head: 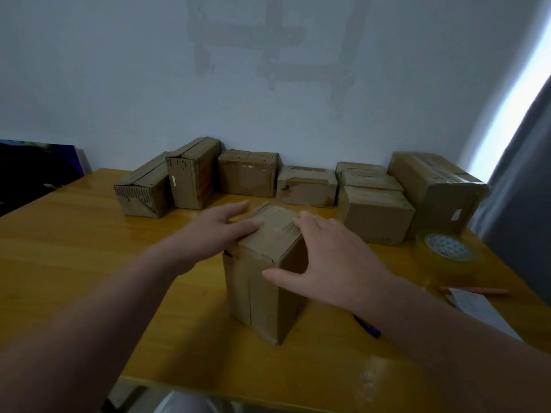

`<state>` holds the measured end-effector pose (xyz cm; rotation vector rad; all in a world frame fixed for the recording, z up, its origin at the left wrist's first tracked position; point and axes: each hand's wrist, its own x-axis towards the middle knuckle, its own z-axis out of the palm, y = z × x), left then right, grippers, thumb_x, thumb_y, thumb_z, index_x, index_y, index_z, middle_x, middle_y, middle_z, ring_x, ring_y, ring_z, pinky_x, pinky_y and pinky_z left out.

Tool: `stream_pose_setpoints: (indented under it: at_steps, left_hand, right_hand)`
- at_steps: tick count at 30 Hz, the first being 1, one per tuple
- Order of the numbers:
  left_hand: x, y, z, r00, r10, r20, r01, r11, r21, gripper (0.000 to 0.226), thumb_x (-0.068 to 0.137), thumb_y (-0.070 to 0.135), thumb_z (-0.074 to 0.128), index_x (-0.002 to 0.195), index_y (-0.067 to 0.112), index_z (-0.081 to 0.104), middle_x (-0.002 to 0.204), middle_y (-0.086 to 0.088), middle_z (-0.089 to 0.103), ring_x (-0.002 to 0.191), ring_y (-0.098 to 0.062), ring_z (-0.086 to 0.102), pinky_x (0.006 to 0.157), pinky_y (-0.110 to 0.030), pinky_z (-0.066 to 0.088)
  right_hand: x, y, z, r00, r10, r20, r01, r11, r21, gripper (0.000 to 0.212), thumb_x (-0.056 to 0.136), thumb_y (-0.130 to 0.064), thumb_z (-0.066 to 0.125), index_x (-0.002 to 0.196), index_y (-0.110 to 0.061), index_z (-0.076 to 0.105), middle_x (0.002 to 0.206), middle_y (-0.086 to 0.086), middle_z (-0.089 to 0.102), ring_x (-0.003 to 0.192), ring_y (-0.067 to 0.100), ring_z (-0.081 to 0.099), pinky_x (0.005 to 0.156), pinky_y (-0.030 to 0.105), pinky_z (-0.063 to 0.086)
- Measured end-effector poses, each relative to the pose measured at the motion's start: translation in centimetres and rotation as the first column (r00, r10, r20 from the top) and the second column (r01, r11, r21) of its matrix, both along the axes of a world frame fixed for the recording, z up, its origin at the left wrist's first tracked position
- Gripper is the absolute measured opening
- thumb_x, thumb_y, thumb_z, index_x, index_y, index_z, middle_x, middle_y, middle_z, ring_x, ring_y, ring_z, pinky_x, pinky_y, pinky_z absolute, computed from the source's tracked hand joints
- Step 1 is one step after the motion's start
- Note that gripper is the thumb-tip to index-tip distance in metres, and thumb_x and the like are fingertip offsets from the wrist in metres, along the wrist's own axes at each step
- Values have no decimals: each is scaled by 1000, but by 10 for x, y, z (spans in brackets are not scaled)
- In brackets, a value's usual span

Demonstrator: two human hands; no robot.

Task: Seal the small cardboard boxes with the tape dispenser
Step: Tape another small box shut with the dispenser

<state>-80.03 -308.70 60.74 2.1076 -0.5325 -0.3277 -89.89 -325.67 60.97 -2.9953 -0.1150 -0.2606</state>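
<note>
The small cardboard box [262, 281] stands upright on end near the middle of the yellow table [89, 234], its taped top facing up. The left hand [217, 226] lies flat on the top's left part, fingers straight and pressing, curled round nothing. The right hand [331, 254] drapes over the top's right edge with its thumb spread across the near side face; it looks like a smoothing press rather than a clasp, though the fingertips are partly hidden.

The box looks light and probably hollow, with worn, creased walls that would dent under a hard squeeze. It is best held by opposite side faces near the stiffer corners, since the glossy tape on top would be slippery.

The tape roll [447, 248] lies well apart to the right, untouched. Other boxes [247, 177] line the wall behind
</note>
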Motion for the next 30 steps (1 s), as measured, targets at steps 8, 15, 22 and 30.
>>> stream_pose_setpoints:
  at_steps: [8,15,22,30]
  left_hand:
    - [-3,-3,2,960,-143,239,78,962,262,54,99,41,36,150,33,19,154,7,27,136,-13,29,97,-22,25]
    - [0,-9,15,911,-253,325,63,865,497,51,101,39,31,150,32,20,153,6,30,136,-15,31,106,-29,26]
    - [5,-14,18,953,-211,216,126,928,351,44,99,33,41,142,32,39,151,8,33,134,-14,32,102,-28,27]
    - [10,-8,9,988,99,117,-78,983,-167,13,84,6,65,95,12,59,96,-2,68,91,-17,64,68,-27,53]
  right_hand:
    - [0,-6,1,996,67,-55,-66,998,24,95,82,-69,49,152,-19,8,159,-4,11,141,17,19,112,31,22]
    - [2,-7,0,995,73,-68,-72,997,17,93,82,-68,48,151,-19,12,159,-4,11,142,17,16,113,31,20]
    - [0,-14,5,989,107,-99,-102,993,56,88,82,-63,54,151,-23,16,158,-8,16,140,13,19,110,30,23]
    - [-2,-30,14,941,239,-239,-189,958,217,86,81,-39,66,150,-30,16,157,-16,12,142,6,15,110,25,20]
